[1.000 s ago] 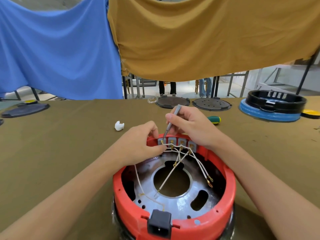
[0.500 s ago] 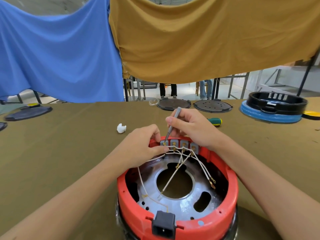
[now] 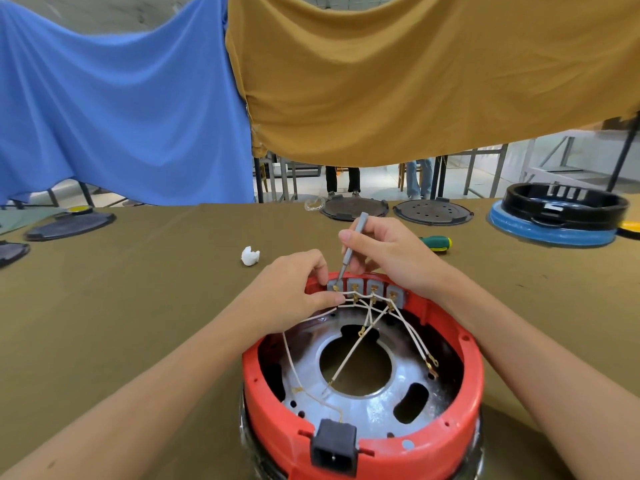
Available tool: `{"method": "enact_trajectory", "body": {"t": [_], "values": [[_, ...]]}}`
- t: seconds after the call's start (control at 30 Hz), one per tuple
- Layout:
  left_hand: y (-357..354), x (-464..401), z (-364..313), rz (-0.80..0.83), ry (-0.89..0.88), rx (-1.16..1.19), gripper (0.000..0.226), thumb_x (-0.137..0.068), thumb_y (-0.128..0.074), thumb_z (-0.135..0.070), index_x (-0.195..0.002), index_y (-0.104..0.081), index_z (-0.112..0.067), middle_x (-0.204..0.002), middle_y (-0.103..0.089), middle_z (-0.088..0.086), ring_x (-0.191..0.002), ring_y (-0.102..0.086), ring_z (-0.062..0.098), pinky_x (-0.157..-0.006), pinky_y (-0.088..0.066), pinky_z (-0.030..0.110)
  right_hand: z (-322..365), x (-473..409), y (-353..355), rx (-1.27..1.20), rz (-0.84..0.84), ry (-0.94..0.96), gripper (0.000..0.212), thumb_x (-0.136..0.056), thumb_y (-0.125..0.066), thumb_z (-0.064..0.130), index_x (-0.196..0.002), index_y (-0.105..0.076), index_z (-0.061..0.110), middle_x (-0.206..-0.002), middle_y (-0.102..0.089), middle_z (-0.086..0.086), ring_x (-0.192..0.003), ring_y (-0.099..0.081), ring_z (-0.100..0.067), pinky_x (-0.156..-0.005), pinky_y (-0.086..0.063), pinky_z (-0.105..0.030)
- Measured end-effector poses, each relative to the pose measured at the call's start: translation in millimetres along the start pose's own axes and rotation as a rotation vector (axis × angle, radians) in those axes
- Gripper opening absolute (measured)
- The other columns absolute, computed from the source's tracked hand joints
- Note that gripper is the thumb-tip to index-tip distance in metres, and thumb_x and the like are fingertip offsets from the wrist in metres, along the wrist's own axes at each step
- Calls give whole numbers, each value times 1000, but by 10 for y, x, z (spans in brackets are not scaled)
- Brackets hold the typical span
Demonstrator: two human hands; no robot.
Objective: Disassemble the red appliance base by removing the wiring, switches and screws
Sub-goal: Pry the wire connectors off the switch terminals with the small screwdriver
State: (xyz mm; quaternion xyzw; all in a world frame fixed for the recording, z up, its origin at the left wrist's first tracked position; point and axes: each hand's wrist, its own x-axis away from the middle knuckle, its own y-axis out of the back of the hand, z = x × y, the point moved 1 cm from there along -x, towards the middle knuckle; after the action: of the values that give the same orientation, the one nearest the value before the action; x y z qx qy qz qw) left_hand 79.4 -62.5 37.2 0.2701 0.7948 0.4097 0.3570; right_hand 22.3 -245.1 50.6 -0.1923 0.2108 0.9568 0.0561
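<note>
The red appliance base (image 3: pixel 460 393) lies upside down on the table in front of me, its metal plate (image 3: pixel 377 415) showing inside. A row of grey switches (image 3: pixel 375 289) sits on its far inner wall, with white wires (image 3: pixel 349 355) running from them across the plate. My right hand (image 3: pixel 388 252) pinches a thin grey screwdriver (image 3: pixel 350 249) whose tip is on the leftmost switch. My left hand (image 3: pixel 294 289) grips the base's far rim, thumb pressing the wires beside that switch. A black power socket (image 3: pixel 334 448) sits on the near rim.
A white plastic piece (image 3: pixel 250 256) lies left of my hands, and a green-handled screwdriver (image 3: pixel 437 243) to the right. Black round lids (image 3: pixel 353 207) rest at the table's far edge, and a black ring on a blue base (image 3: pixel 554 216) at far right. Blue and mustard cloths hang behind.
The view has shifted slightly, so the base sits a little lower and further right. Both hands stay at the leftmost switch with the screwdriver tip on it.
</note>
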Motion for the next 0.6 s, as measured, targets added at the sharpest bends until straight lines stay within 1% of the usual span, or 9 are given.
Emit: {"method": "enact_trajectory", "body": {"t": [0.07, 0.17, 0.3, 0.47, 0.6], "values": [[-1, 4, 2, 6, 1, 3, 29, -82, -74, -44, -82, -52, -25, -78, -58, -8, -67, -49, 5, -62, -41, 24, -8, 13, 9, -3, -21, 17, 25, -101, -57, 29, -86, -64, 10, -70, -67, -2, -64, -64, -13, -64, -52, -23], [3, 8, -2, 1, -2, -2, 29, -82, -74, -45, -82, -52, -25, -78, -59, -8, -67, -49, 5, -62, -41, 23, -7, 8, 8, 8, -5, 18, 23, -100, -57, 28, -88, -64, 10, -72, -68, -2, -65, -65, -14, -64, -53, -21], [1, 9, -8, 4, -1, -13, 29, -81, -74, -45, -83, -52, -25, -79, -58, -8, -66, -48, 4, -61, -38, 21, -18, -4, 14, -9, 20, -6, 25, -101, -56, 27, -87, -65, 8, -68, -67, 2, -64, -64, -12, -64, -52, -21], [10, 9, -10, 6, -4, -23, 29, -81, -73, -45, -82, -52, -26, -78, -58, -10, -63, -47, 1, -58, -35, 18, -30, -34, 12, -70, 46, -51, 29, -102, -56, 28, -81, -64, 9, -66, -63, -3, -61, -59, -12, -62, -51, -20], [9, 16, -10, 12, 4, -16, 29, -82, -73, -46, -84, -54, -24, -78, -58, -9, -64, -48, 0, -58, -35, 18, -43, -22, 18, -72, 46, -61, 30, -102, -54, 28, -82, -64, 9, -65, -63, -1, -60, -59, -10, -61, -49, -19]]}}
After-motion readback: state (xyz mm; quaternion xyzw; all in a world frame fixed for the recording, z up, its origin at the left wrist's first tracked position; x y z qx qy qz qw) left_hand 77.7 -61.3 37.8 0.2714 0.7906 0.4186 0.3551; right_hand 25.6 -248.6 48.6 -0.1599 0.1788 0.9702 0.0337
